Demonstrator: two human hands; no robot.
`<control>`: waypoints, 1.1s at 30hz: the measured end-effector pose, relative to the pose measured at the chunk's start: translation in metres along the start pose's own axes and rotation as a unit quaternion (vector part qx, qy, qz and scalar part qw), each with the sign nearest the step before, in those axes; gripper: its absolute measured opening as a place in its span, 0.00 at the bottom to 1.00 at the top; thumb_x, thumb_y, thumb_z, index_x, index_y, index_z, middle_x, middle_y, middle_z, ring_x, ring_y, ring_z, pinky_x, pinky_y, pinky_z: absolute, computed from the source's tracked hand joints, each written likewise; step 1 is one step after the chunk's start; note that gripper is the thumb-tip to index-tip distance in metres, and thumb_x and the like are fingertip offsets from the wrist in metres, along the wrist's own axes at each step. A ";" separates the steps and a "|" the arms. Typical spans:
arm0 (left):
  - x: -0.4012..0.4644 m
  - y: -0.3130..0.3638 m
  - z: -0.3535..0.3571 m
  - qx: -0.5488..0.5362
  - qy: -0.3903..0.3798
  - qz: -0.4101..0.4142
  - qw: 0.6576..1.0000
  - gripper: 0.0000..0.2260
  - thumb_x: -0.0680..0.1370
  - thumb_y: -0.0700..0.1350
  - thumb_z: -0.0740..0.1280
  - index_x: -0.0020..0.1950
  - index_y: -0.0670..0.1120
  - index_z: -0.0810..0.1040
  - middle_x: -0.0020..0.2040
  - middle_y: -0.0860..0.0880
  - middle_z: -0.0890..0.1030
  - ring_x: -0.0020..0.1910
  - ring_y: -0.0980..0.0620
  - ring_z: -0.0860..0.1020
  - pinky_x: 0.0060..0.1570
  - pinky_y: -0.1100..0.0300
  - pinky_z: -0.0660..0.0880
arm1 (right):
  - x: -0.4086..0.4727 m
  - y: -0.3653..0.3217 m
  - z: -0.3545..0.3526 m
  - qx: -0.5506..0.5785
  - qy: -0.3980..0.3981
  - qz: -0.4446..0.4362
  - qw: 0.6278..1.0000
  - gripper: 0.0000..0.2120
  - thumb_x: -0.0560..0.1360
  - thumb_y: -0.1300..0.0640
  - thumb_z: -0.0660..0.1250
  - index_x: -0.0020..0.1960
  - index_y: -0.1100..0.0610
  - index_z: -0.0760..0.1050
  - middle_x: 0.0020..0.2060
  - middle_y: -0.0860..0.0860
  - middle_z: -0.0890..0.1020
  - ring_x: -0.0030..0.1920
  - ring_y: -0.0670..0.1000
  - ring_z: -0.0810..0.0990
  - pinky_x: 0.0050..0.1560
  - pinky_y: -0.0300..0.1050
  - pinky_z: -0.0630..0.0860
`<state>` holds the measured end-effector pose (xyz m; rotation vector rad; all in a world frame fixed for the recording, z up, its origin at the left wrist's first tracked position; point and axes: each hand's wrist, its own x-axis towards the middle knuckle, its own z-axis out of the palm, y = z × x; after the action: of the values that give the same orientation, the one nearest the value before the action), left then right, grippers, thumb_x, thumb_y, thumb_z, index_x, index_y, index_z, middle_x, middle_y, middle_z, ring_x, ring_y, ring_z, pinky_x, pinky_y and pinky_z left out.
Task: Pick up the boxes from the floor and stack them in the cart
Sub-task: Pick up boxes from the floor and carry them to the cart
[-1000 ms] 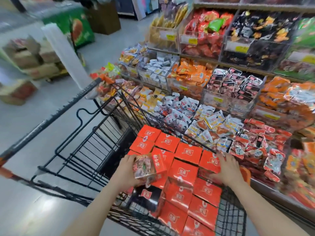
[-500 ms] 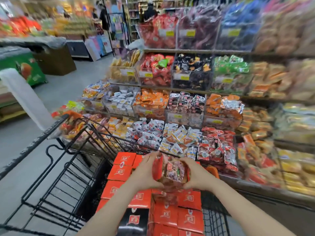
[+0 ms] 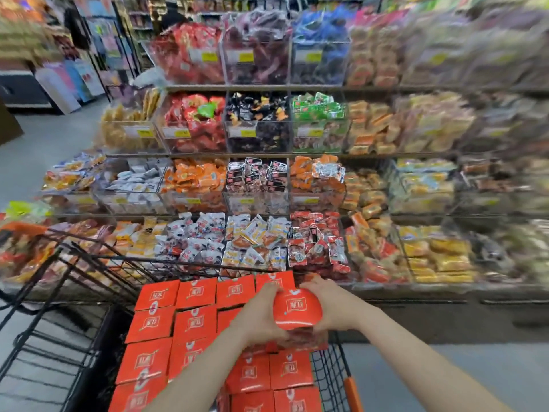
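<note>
A: Since approx half a sec ago you're turning the box (image 3: pixel 297 308) so its orange top w/ the white logo is facing up; before, the clear window side was showing. Camera's also tilting up, more shelf in view now.

B: Hands?

A: You're holding it w/ both. Left hand (image 3: pixel 261 315) is curling round the box's left edge, right hand (image 3: pixel 332 306) is wrapping the right edge, fingers reaching over the far corner. Both are clamping on it, neither is free.

B: Where's the box sitting?

A: Lower centre of frame, over the right part of the cart (image 3: pixel 329 370). It's lying just above the stacked boxes (image 3: pixel 193 322); can't tell if it's touching them, your hands are hiding its underside.

B: And the stack?

A: Orange boxes are filling the cart's middle and right in rows, logos up, running from centre frame down to the bottom edge. Cart's left part is showing bare black wire. An orange handle piece (image 3: pixel 352 394) is showing at bottom right of the cart.

B: Behind it?

A: Snack shelves (image 3: pixel 258 156) are taking up the top and centre, clear bins of wrapped packets w/ yellow price tags. Right side is blurring too much to read. Grey floor (image 3: pixel 38 144) is showing at left.
</note>
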<state>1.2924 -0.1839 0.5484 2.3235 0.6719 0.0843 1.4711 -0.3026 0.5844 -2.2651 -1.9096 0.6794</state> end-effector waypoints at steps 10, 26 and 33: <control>-0.018 -0.067 0.018 0.080 -0.066 -0.137 0.985 0.59 0.60 0.60 0.78 0.78 0.53 0.40 0.79 0.49 0.47 0.77 0.51 0.50 0.73 0.56 0.57 | 0.025 0.044 0.038 0.026 -0.014 0.024 0.999 0.44 0.59 0.48 0.75 0.70 0.54 0.60 0.60 0.49 0.64 0.60 0.49 0.65 0.61 0.43 0.69; -0.043 -0.101 0.029 0.109 -0.101 -0.173 0.974 0.41 0.73 0.55 0.71 0.77 0.55 0.49 0.78 0.54 0.48 0.76 0.50 0.53 0.73 0.51 0.59 | 0.073 0.030 0.105 -0.080 0.017 -0.008 0.997 0.46 0.69 0.40 0.71 0.77 0.55 0.52 0.75 0.54 0.56 0.73 0.57 0.57 0.72 0.50 0.63; -0.011 -0.078 -0.031 0.174 -0.026 -0.090 0.980 0.31 0.71 0.62 0.59 0.71 0.49 0.65 0.68 0.50 0.68 0.67 0.49 0.69 0.62 0.56 0.68 | 0.048 0.023 0.056 -0.067 0.080 0.013 0.994 0.36 0.72 0.38 0.65 0.75 0.51 0.59 0.73 0.50 0.62 0.73 0.51 0.61 0.72 0.46 0.61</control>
<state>1.2410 -0.1219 0.5218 2.5719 0.9283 -0.1913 1.4756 -0.2728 0.5135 -2.3465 -1.9067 0.3702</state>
